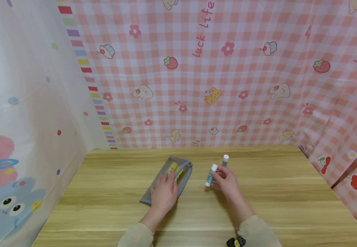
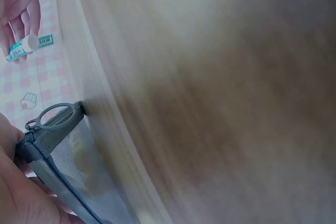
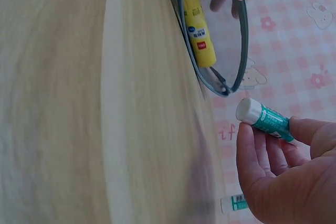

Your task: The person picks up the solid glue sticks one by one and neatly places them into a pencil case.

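My left hand [image 1: 164, 192] pinches the upper rim of a grey mesh zipper pouch [image 1: 183, 187] on the table, and the pouch's mouth gapes toward the right. Inside it lies a yellow glue stick [image 3: 201, 30]; more yellow shows through the mesh. To the right, my right hand [image 1: 226, 181] holds a green-and-white glue stick [image 3: 270, 121] between thumb and fingers, tilted, its white cap end up in the head view. A second green-and-white glue stick [image 1: 225, 160] stands upright on the table just behind that hand, its lower part hidden by the fingers.
The wood-grain table [image 1: 289, 192] ends at a pink checked curtain [image 1: 194, 82] at the back. A white patterned cloth [image 1: 36, 113] hangs on the left. A black object [image 1: 235, 242] with a yellow mark sits by the right sleeve.
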The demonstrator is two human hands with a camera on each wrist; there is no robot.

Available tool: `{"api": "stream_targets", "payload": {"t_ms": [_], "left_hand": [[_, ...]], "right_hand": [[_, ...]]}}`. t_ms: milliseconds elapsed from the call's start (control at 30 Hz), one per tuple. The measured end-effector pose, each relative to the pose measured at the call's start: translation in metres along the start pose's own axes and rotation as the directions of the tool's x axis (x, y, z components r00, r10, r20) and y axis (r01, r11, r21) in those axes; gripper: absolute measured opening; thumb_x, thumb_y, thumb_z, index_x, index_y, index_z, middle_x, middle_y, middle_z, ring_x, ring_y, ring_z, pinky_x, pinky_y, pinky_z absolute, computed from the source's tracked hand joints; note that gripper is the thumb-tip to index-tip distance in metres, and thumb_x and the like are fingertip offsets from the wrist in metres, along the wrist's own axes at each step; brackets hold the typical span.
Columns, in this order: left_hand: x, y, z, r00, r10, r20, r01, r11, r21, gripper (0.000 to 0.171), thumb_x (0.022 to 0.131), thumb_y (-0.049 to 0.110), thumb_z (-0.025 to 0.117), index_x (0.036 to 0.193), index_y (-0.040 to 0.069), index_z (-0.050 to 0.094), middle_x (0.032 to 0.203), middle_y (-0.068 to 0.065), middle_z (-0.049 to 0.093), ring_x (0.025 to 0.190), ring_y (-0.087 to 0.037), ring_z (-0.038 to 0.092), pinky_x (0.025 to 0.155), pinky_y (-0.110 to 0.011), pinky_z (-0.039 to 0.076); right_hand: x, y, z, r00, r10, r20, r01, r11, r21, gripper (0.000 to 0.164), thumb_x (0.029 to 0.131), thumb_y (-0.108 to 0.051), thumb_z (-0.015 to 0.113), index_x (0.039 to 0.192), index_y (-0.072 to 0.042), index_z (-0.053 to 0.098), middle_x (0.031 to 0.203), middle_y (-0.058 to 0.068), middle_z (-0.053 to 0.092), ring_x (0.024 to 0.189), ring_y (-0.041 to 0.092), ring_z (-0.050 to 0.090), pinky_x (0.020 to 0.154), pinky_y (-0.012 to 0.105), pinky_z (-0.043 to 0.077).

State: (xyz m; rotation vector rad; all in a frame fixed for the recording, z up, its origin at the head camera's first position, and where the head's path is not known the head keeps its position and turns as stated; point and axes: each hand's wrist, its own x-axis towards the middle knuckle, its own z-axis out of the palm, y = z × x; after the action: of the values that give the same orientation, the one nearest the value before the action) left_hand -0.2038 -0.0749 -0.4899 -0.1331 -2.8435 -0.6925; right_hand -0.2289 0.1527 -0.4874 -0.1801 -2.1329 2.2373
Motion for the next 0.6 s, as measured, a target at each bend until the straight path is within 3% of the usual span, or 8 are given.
{"api": "stream_targets", "payload": {"t_ms": [333, 600], "left_hand": [[0.000, 0.000, 0.000, 1.000, 0.003, -0.008, -0.003, 1.000, -0.004, 0.045, 0.104, 0.028, 0.047, 0.145, 0.010, 0.051, 0.141, -0.021, 0.052, 0.132, -0.043, 0.045, 0.095, -0.078, 0.029], [0.000, 0.000, 0.000, 1.000, 0.006, -0.013, -0.006, 1.000, -0.005, 0.045, 0.103, 0.027, 0.047, 0.145, 0.010, 0.051, 0.141, -0.021, 0.052, 0.131, -0.043, 0.045, 0.095, -0.079, 0.029]], "right_hand": [[0.000, 0.004, 0.016, 1.000, 0.026, 0.011, -0.026, 1.000, -0.018, 0.027, 0.096, -0.001, 0.062, 0.120, 0.011, 0.055, 0.103, 0.016, 0.064, 0.078, 0.015, 0.065, 0.071, 0.035, 0.059], [-0.001, 0.009, 0.026, 0.998, 0.053, 0.028, -0.053, 0.999, 0.002, 0.027, 0.096, 0.000, 0.061, 0.121, 0.011, 0.055, 0.099, 0.013, 0.062, 0.076, 0.015, 0.063, 0.068, 0.032, 0.059]]}}
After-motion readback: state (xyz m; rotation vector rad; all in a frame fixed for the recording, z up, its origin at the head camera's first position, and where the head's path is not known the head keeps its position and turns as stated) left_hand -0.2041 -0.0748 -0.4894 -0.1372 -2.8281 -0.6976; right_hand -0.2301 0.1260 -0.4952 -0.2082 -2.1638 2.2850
